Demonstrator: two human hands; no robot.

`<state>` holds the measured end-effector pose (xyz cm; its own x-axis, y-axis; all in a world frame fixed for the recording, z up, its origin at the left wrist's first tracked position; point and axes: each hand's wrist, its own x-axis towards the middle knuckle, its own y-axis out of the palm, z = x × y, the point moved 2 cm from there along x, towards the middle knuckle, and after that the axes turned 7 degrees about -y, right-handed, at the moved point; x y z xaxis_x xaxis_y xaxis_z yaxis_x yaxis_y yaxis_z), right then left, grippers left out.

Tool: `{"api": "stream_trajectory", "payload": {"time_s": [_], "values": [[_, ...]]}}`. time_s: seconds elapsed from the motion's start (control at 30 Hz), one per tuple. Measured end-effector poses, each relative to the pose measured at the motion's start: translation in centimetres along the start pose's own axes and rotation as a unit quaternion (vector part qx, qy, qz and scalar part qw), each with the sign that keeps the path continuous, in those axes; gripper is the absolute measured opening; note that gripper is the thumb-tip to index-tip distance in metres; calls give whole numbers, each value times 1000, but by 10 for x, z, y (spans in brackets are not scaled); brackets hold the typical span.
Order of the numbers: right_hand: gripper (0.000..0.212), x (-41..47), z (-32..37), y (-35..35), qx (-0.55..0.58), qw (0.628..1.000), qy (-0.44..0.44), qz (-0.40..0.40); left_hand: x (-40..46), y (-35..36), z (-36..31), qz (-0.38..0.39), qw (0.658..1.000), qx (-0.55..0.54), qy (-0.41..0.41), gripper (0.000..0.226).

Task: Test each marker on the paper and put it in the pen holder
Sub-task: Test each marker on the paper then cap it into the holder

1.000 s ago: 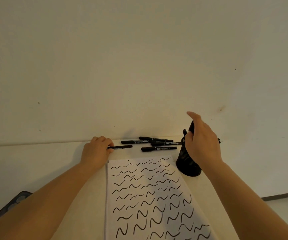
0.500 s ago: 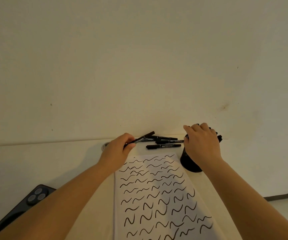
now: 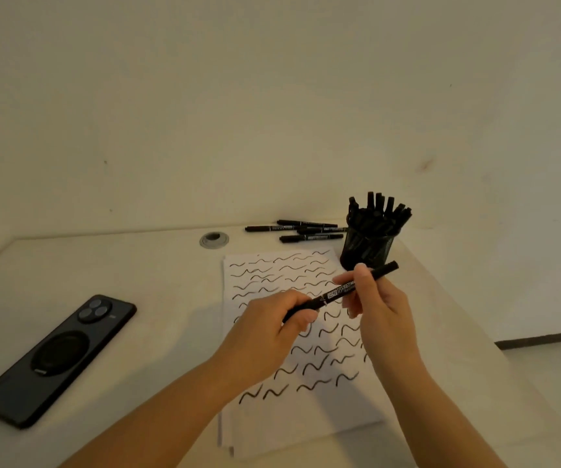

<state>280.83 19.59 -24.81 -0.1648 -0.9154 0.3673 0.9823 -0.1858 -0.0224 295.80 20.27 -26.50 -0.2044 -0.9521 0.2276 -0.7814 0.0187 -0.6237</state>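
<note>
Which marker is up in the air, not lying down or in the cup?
The marker held between the left hand and right hand, above the paper.

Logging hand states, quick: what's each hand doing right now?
Left hand: closed, fingers gripping one end of the marker.
Right hand: closed, fingers pinching the same marker.

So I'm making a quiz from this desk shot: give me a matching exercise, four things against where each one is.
Things:
1. phone
2. pen holder
3. held marker
4. loose markers

Places:
A. lying by the wall, behind the paper
B. between the left hand and the right hand, above the paper
C. face down, left of the paper
D. standing at the paper's far right corner

Pairs: 1-C, 2-D, 3-B, 4-A
</note>
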Motion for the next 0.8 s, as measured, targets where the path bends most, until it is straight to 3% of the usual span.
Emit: {"api": "stream_trajectory", "payload": {"time_s": [0.1, 0.17, 0.27, 0.37, 0.47, 0.53, 0.63, 0.8], "values": [[29, -19, 3, 4, 0, 997, 22, 76, -16, 3, -10, -2, 994, 93, 50, 36], [31, -26, 4, 1, -23, 995, 26, 95, -24, 7, -16, 0, 989, 134, 58, 41], [33, -35, 3, -7, -10, 997, 29, 70, -32, 14, -24, 33, 996, 76, 22, 29], [34, -38, 2, -15, 8, 998, 36, 44, -35, 20, -28, 88, 996, 9, -12, 34], [36, -24, -5, -50, 79, 990, 86, -81, -38, 20, -20, 141, 983, -92, -77, 39], [35, -18, -12, -74, 71, 985, 95, -123, -37, 15, -10, 121, 978, -129, -116, 38], [32, -25, -33, -85, -13, 983, 129, -131, -30, 11, 1, 47, 989, -92, -104, 35], [31, -37, -51, -77, 9, 971, 181, -157, -15, 20, 5, 20, 993, -60, -99, 31]]}}
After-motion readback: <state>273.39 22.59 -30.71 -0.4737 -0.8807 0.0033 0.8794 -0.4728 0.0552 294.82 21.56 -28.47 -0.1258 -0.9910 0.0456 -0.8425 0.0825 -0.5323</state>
